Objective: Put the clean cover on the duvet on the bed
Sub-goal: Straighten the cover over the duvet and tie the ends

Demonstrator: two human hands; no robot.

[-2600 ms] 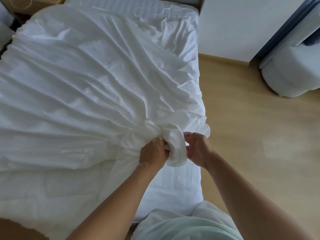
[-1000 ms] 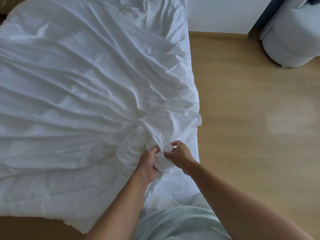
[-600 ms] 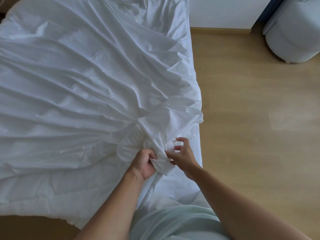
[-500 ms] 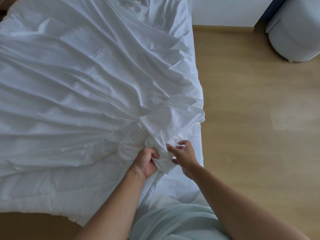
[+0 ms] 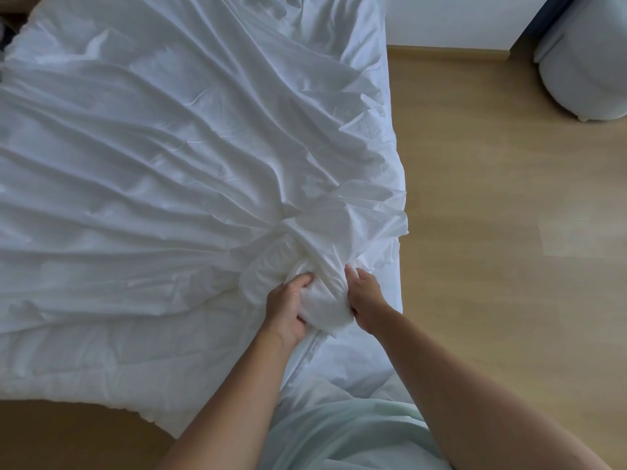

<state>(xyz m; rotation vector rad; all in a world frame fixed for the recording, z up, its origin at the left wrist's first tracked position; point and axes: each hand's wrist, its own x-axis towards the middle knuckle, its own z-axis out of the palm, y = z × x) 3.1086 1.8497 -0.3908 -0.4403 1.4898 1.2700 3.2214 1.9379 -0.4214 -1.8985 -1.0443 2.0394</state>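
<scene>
1. The cover (image 5: 169, 147) lies spread across the bed (image 5: 356, 361), its creases fanning out from one bunched corner near the right edge.
2. Left hand (image 5: 286, 310) and right hand (image 5: 366, 300) both grip that bunch tightly, probably to trap the duvet (image 5: 101, 351) corner inside.

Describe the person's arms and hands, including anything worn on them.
The left hand and right hand are ungloved, and no ring, watch or bracelet shows. The left forearm and right forearm are uncovered too, with no sleeve in view up to the frame edge. A pale mint-green garment shows at the bottom, on the torso.
</scene>
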